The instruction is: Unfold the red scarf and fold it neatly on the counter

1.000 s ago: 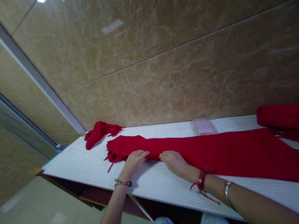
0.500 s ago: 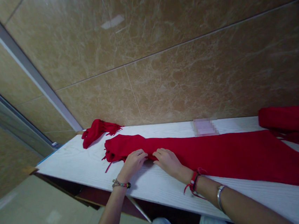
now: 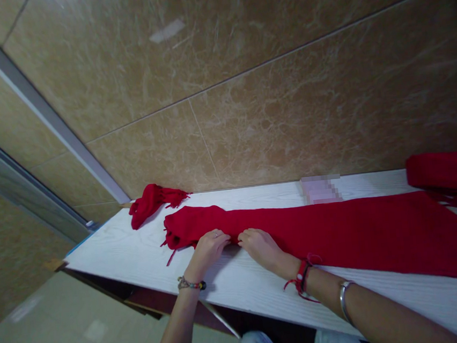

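A long red scarf (image 3: 339, 231) lies stretched along the white tabletop, its left end bunched and rolled, with a few fringe strands hanging toward the near side. My left hand (image 3: 212, 247), wearing a ring and a beaded bracelet, has its fingers closed on the scarf's near edge. Just right of it, my right hand (image 3: 260, 246) pinches the same edge, the two sets of fingertips close together. The fingertips are partly hidden in the cloth. A red cord and a silver bangle circle my right forearm.
A smaller bundled red scarf (image 3: 154, 203) with fringe lies at the back left. Another folded red scarf (image 3: 451, 174) sits at the back right. A blurred pinkish packet (image 3: 320, 190) rests against the tiled wall (image 3: 266, 108). The white table (image 3: 115, 252) has open shelving beneath.
The view has shifted slightly, so the table appears a little further right at its left end. Both hands stay on the scarf's near edge in almost the same place.
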Tool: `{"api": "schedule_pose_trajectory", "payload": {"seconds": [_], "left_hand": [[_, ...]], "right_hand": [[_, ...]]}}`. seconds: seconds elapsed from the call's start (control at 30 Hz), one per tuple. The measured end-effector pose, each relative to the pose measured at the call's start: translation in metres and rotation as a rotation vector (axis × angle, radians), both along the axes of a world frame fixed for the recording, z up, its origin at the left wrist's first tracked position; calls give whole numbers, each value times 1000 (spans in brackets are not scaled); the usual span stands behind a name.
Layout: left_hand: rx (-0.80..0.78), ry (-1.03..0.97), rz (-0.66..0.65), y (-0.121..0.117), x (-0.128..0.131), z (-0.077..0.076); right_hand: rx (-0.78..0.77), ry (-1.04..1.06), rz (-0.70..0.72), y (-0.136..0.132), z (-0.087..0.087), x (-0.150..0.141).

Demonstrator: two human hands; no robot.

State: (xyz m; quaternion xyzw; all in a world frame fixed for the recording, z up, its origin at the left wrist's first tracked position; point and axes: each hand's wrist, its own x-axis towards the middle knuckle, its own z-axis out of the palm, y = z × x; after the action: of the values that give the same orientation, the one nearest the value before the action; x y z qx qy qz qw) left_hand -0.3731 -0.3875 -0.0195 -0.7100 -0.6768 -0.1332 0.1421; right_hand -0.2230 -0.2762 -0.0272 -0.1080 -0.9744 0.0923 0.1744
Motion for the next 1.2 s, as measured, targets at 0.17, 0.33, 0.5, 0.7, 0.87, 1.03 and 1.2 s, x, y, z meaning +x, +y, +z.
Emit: {"api": "schedule_pose_trajectory", "payload": {"seconds": [0.17, 0.33, 0.5, 0.7, 0.87, 1.03, 1.2], "left_hand": [[-2, 24, 26, -1, 2, 1], [-10, 14, 32, -2, 7, 5], [-72, -40, 50, -4, 13, 11], [-40, -203, -26, -4, 9, 7], [-247, -121, -128, 4, 7, 12], [-355, 53, -128, 24, -1, 23], [-343, 171, 216, 42, -21, 27]], "right_hand": [[7, 17, -26, -2, 5, 4], [81, -24, -12, -3, 7, 5], [147, -33, 24, -3, 6, 6], [303, -52, 120, -17, 6, 17], [364, -114, 155, -30, 4, 21], [340, -156, 157, -30, 2, 19], [280, -172, 159, -27, 6, 22]]}}
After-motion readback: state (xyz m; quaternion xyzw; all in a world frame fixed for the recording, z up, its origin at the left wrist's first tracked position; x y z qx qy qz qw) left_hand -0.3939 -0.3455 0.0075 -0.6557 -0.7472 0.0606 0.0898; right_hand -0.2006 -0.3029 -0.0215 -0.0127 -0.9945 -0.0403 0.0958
